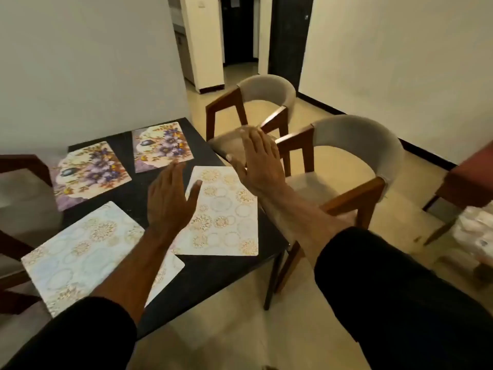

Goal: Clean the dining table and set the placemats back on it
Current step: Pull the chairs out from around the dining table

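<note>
Table: the dark dining table (202, 273) stands against the pale wall, and four placemats lie flat on it.
Flowered mats: one placemat with purple flowers (89, 174) lies at the far left, and a second flowered placemat (161, 146) lies just beside it, near the far edge.
Pale mats: one pale placemat with gold circles (80, 256) lies at the near left under the left forearm; the other pale placemat (226, 217) lies near the right edge of the table.
Left hand: the left hand (168, 198) is spread flat, fingers wide, holding nothing, above the gap between the two pale mats.
Right hand: the right hand (257, 162) is also spread wide and empty, over the right edge of the table.
Chairs: two wooden chairs with grey backs (266, 102) (357, 145) stand beside the table on the right.
Writing: no brand or text can be read on any mat.
</note>
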